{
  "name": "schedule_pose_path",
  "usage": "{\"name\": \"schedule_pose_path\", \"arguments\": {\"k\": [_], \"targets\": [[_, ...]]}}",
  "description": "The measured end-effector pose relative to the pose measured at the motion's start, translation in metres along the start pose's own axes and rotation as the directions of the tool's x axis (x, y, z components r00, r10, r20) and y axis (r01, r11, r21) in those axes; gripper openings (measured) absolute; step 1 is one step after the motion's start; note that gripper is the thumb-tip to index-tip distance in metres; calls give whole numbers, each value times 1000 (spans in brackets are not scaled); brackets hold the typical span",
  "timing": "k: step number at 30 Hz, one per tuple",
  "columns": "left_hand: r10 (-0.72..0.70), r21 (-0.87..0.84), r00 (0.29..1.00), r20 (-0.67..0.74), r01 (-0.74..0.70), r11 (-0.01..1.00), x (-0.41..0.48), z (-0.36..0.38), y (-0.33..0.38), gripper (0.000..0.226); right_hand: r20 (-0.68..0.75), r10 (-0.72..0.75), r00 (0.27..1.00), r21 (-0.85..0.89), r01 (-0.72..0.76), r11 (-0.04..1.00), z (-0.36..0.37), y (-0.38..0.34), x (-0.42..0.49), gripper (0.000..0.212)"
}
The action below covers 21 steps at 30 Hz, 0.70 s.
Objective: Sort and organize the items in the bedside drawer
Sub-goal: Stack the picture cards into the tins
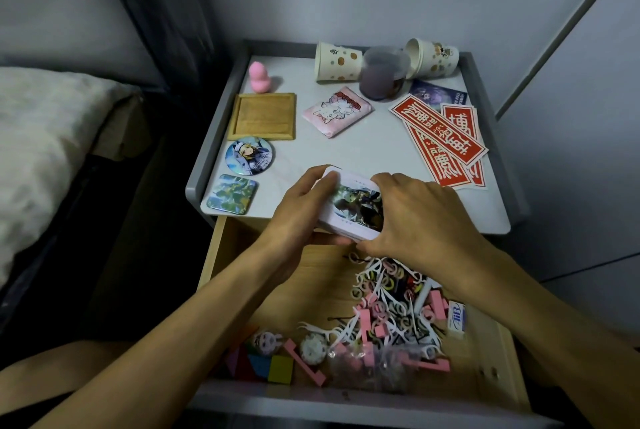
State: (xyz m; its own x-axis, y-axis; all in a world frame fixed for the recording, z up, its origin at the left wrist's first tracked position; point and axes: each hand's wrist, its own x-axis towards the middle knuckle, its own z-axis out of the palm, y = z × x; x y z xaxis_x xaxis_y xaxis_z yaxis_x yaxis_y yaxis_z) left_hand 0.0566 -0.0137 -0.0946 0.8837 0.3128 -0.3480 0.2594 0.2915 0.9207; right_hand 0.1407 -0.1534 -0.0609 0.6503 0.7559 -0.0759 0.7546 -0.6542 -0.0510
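A stack of white-edged picture cards [353, 207] is held above the front edge of the nightstand top [346, 148]. My left hand [298, 210] grips its left side, and my right hand [415, 217] grips its right side with fingers curled over the top. Below them the open wooden drawer [311, 290] holds a tangle of white floss picks, pink clips and hair ties [388, 311], a small watch face [313, 347], a cartoon badge [266, 342], coloured blocks [273, 366] and an eraser [457, 319].
On the nightstand top lie a wooden coaster [265, 116], a round badge [250, 155], a square badge [232, 194], a pink toy [259, 77], a pink packet [337, 111], red stickers [446, 138], two paper cups [337, 62] and a plastic tub [382, 74]. The bed [41, 138] is at left.
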Motion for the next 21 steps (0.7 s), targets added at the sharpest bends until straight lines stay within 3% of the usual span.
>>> {"name": "schedule_pose_path", "arguments": {"k": [6,9,11,13,15,17,21], "targets": [[27,-39,998,-56,-29,999,0,-3,-3,28,15,-15,1000,172,12,985,3,3,4,88],[11,-98,994,-111,-22,995,1,-5,-2,33,48,18,999,408,-36,912,3,6,6,97],[-7,-137,990,-138,-12,991,1,-6,-2,38,123,76,990,678,-139,721,3,6,7,86],[0,-180,988,-153,-27,983,0,-6,0,40,264,134,955,889,-295,351,5,4,7,58],[11,-183,985,-175,-43,982,1,-6,3,37,383,113,917,923,-384,-12,11,1,8,41],[17,-110,978,-207,-40,993,3,-7,2,36,392,71,917,917,-382,-118,16,-2,8,37],[170,337,954,-248,-80,938,2,-13,-7,48,341,79,937,938,-334,-95,20,-5,6,32]]}}
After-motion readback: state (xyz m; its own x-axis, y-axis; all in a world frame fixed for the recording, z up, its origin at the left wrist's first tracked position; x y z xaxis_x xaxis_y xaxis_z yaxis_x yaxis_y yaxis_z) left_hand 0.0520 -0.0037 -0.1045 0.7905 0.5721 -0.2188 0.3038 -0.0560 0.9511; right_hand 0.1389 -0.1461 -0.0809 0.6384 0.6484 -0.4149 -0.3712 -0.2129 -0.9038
